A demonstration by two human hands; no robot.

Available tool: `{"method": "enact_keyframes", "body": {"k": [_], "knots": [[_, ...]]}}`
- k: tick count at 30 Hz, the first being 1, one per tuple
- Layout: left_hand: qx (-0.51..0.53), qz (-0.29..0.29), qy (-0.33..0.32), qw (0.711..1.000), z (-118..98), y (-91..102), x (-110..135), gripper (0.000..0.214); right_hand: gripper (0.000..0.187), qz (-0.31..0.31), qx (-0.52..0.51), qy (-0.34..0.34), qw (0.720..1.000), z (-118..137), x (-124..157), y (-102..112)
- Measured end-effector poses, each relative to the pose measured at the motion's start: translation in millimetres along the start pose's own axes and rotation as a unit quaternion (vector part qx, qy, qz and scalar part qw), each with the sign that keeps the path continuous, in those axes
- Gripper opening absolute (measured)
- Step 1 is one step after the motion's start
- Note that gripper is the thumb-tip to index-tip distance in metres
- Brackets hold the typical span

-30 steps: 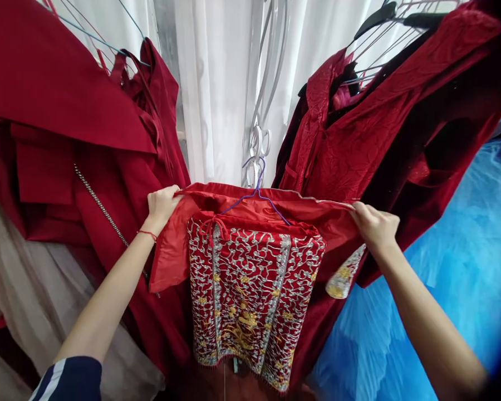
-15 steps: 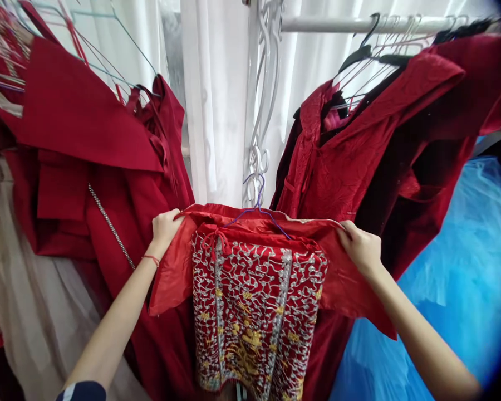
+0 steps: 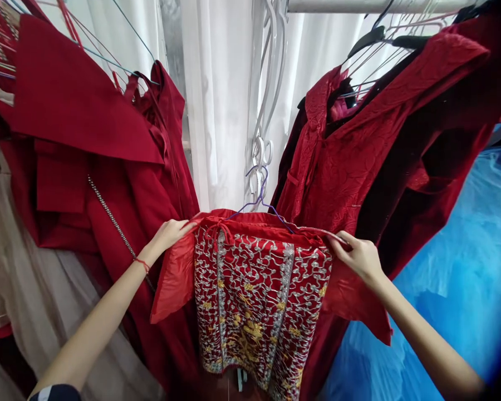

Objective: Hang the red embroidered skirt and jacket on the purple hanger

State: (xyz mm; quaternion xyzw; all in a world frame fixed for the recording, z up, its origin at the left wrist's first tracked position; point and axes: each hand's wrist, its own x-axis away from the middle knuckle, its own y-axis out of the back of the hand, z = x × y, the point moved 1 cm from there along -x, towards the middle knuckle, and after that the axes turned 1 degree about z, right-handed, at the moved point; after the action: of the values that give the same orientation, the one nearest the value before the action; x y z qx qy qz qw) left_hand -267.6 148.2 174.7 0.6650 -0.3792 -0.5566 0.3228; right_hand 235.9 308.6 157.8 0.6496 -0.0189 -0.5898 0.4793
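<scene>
My left hand (image 3: 172, 233) pinches the upper left edge of a plain red satin garment (image 3: 173, 281), with a red cord round that wrist. On the other side, my right hand (image 3: 356, 253) grips the same garment's upper right edge. The red cloth is stretched between both hands behind an embroidered red skirt (image 3: 254, 301). Silver swirls and yellow-gold motifs cover the skirt, and a red tie is knotted at its top left. A purple wire hanger (image 3: 261, 195) rises from the top of the two pieces. Its hook is beside the white rings of a stand.
Dark red dresses (image 3: 87, 117) hang on the left above a beige gown (image 3: 54, 295). Red patterned garments (image 3: 359, 150) hang from a white rail (image 3: 342, 5) on the right, beside blue tulle (image 3: 455, 267). A white metal stand (image 3: 271, 72) and white curtain (image 3: 217, 100) are behind.
My hands have come closer together along the red garment's top edge, the left sliding right and the right sliding left. The view has tipped slightly downward.
</scene>
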Motion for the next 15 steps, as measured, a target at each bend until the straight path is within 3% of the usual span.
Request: {"method": "enact_keyframes", "body": {"k": [4,7,9,12,15], "knots": [[-0.114,-0.136,0.054,0.983,-6.3,22.6,4.4,0.047,0.062,-0.084,0.052,-0.008,0.995,8.3,-6.5,39.0],[-0.17,-0.146,0.027,0.974,-20.5,24.4,27.0,0.048,0.061,-0.181,0.129,0.03,0.975,26.3,13.2,59.4],[-0.179,-0.139,0.007,0.974,-28.6,9.7,44.8,0.046,0.056,-0.201,0.184,0.066,0.96,41.2,34.7,53.0],[-0.178,-0.145,-0.004,0.973,-37.0,-21.1,59.6,0.045,0.048,-0.154,0.215,0.095,0.96,59.9,60.3,23.6],[-0.175,-0.157,0.003,0.972,-47.3,-36.9,55.9,0.046,0.041,-0.119,0.21,0.063,0.968,70.1,68.2,4.7]]}}
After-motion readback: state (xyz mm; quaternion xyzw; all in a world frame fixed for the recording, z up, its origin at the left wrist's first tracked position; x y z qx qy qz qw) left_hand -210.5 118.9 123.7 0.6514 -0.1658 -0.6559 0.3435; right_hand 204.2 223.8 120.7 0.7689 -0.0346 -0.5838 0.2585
